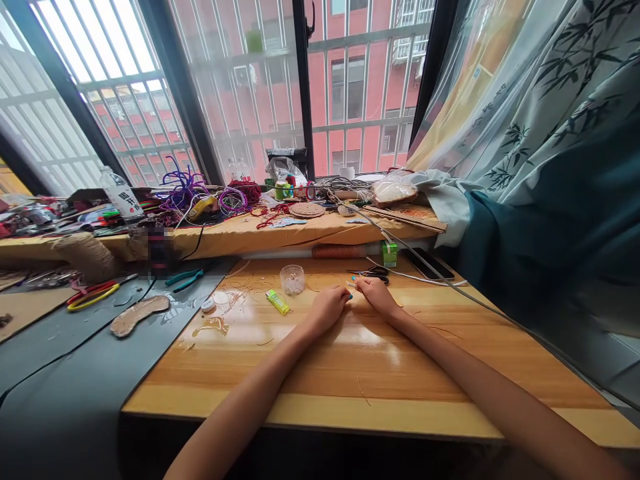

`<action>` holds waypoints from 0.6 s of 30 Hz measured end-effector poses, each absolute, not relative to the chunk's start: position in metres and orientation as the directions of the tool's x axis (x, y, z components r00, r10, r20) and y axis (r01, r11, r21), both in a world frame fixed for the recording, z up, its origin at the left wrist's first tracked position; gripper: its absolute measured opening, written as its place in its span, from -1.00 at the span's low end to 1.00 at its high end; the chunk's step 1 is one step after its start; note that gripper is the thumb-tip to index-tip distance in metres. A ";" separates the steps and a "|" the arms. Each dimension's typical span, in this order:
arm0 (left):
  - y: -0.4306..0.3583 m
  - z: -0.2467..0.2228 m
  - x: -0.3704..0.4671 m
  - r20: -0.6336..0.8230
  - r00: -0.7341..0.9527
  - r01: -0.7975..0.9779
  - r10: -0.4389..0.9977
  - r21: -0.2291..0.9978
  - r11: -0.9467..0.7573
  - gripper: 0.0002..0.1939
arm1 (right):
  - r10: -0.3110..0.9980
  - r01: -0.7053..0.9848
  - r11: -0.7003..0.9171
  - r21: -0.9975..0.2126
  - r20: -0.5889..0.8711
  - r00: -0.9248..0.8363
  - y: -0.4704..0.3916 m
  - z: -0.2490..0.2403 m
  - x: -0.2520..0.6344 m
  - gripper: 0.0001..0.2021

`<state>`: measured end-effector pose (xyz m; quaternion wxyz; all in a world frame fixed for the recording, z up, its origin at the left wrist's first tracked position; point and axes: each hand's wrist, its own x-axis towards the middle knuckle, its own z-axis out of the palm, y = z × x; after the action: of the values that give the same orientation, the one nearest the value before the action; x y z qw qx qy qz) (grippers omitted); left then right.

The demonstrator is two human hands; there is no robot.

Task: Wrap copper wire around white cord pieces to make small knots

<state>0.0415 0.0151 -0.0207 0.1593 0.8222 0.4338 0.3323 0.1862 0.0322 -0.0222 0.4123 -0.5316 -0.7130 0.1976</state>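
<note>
Above the middle of the wooden table (320, 400), my two hands are close together. My left hand (329, 307) is closed, its fingertips pinched around something too small to make out. My right hand (374, 295) is also closed, with a small whitish piece (351, 285) between thumb and finger. Black-handled scissors (377, 273) lie just behind my right hand. Left of my left hand are a yellow-green lighter (277, 301) and a round clear tub (293, 280) with small pale pieces inside. Thin brown cords (235, 293) are scattered over the wood.
A black phone (427, 264) and a small green box (389, 253) stand at the back right. One grey cable (450, 283) crosses the right side. On the left lie teal pliers (185, 280), yellow-and-red pliers (93, 295) and a twine spool (85, 259). A cluttered ledge (280, 230) runs behind.
</note>
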 end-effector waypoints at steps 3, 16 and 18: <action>0.018 -0.020 0.033 0.417 0.422 0.696 0.805 0.420 -0.583 -0.82 | 0.914 0.616 0.388 -0.686 0.373 -0.160 0.028 -0.020 0.184 -0.63; -0.003 0.004 0.032 0.446 0.646 0.737 0.619 -0.151 -0.659 -0.80 | 0.920 0.811 0.332 -0.481 0.354 -0.166 0.018 -0.027 0.172 -0.73; -0.007 0.002 0.038 0.471 0.634 0.749 0.613 -0.176 -0.639 -0.80 | 0.924 0.799 0.326 -0.505 0.350 -0.155 0.020 -0.026 0.174 -0.72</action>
<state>0.0378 -0.0073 0.0015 -0.1810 0.8855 0.3846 0.1875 0.1743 0.0204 -0.0265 0.3090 -0.5719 -0.7532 0.1007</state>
